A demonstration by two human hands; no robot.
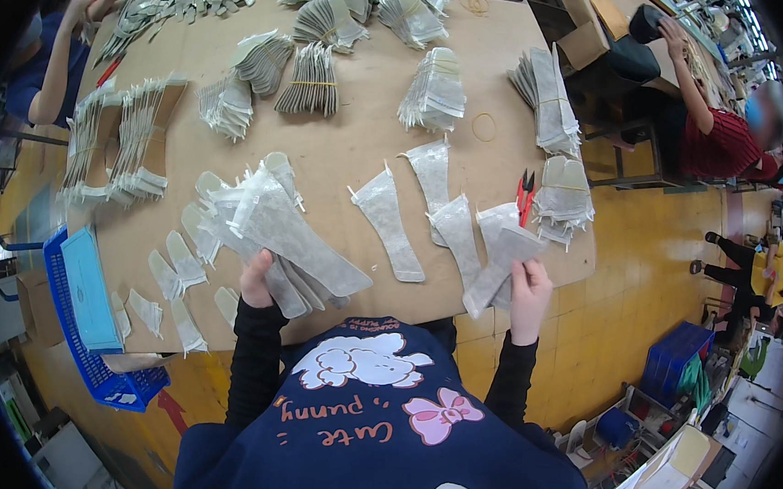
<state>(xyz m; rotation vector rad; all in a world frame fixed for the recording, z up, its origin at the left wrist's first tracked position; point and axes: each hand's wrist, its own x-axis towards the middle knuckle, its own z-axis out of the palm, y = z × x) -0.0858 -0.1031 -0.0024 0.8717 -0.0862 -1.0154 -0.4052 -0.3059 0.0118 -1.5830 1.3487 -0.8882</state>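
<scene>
My left hand (256, 280) grips a fanned stack of translucent grey, tapered fabric cut-outs (273, 231) at the near edge of the brown board bench (344, 149). My right hand (529, 297) pinches the lower end of another few grey cut-out pieces (499, 262) near the bench's right corner. More single grey pieces (391, 222) lie flat between my hands. Small red-handled snips (524, 192) rest just beyond the right-hand pieces. The right-hand pieces overhang the edge, so I judge a loose pinch could drop them to the yellow tiled floor (627, 291).
</scene>
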